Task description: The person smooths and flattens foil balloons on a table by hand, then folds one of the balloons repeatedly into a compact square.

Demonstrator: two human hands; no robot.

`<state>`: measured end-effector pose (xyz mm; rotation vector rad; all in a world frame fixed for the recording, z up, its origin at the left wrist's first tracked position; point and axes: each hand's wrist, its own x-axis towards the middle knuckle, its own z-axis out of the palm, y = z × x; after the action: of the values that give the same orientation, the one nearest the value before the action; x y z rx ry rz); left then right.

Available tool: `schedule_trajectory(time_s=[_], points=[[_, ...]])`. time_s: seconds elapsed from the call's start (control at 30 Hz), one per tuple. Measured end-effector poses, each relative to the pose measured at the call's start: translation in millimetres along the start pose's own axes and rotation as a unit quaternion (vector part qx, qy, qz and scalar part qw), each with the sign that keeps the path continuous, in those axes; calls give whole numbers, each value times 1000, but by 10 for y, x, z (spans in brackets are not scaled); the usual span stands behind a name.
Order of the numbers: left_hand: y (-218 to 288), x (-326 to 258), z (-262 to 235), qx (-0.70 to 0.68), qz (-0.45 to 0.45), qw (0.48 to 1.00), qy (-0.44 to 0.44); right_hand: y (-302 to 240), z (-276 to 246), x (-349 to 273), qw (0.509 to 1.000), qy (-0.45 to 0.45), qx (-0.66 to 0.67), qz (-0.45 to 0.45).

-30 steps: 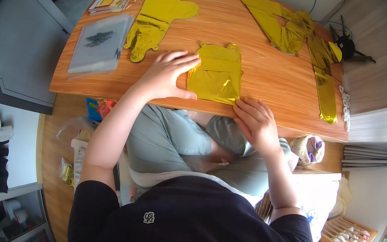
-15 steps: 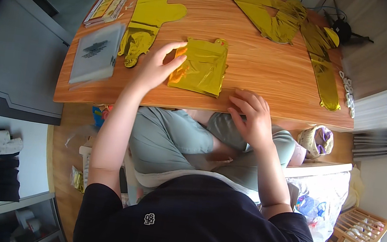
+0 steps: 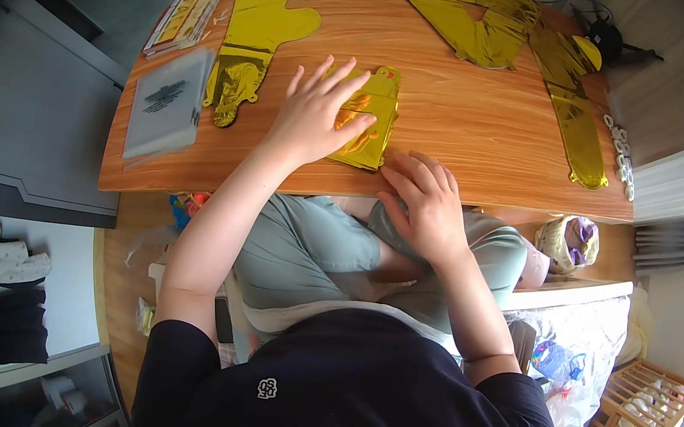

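Two hands at a folded foil [image 3: 383, 113] near the middle of the tabletop's [image 3: 491, 147] front edge.
The left hand [image 3: 316, 120] spreads over the folded foil's left side, grip released, fingers splayed; the right hand [image 3: 431, 198] is by its near right corner, grip also released, thumb apart from bent fingers, though I cannot tell whether the fingertips touch. Toward the left edge lie a flat gold shape [image 3: 261, 27] and a clear plastic sleeve [image 3: 160, 125]; books [image 3: 184, 21] sit by the far left corner.
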<state>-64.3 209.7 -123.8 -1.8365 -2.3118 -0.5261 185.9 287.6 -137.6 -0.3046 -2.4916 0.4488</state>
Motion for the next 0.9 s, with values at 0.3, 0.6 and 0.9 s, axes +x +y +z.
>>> schedule_trajectory(time_s=[0.3, 0.6, 0.9], points=[[-28, -10, 214, 31, -27, 995, -96, 40, 35, 73, 1000, -18, -15, -4], [5, -21, 247, 49, -26, 994, -98, 51, 6, 47, 994, -71, -68, -44], [-27, -6, 263, 52, -16, 995, -88, 87, 21, 98, 997, -26, -48, -47]])
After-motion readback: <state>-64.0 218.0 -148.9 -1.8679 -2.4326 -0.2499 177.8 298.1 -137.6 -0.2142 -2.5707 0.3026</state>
